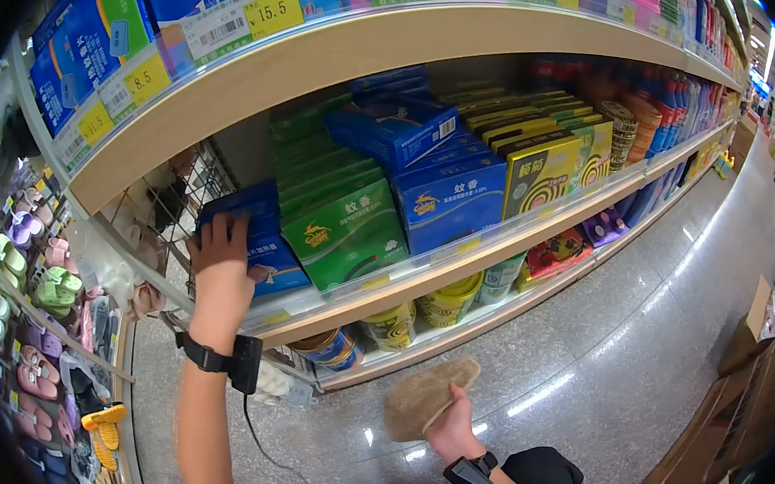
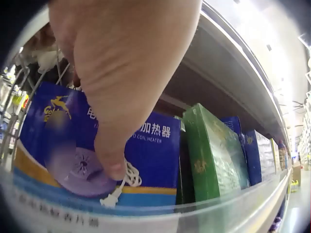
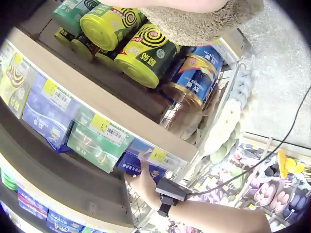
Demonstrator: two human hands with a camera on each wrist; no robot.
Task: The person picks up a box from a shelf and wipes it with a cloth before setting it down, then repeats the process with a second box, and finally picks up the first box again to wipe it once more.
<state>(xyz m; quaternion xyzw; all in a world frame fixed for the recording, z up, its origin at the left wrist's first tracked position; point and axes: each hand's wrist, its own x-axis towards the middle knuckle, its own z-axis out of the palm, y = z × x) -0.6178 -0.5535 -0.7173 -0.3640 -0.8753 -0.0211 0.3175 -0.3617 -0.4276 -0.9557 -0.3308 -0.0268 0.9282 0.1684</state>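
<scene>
My left hand (image 1: 225, 251) is at the left end of the middle shelf, holding a blue coil heater box (image 2: 150, 170). Its fingers reach over the box's top while the thumb presses the front, beside a printed purple device and white plug. Right beside that box stands a row of green mosquito coil boxes (image 1: 347, 234). Low over the floor, my right hand (image 1: 453, 425) grips a fuzzy brown cloth (image 1: 420, 397), thumb on its near side. The same cloth shows at the top of the right wrist view.
Blue mosquito coil boxes (image 1: 456, 197) and yellow-black boxes (image 1: 541, 172) continue along the shelf. A clear price strip (image 2: 214, 213) lines its front edge. Below are yellow tubs (image 1: 450, 300). Slippers (image 1: 40, 368) hang at left; cardboard boxes (image 1: 712, 427) stand on the right.
</scene>
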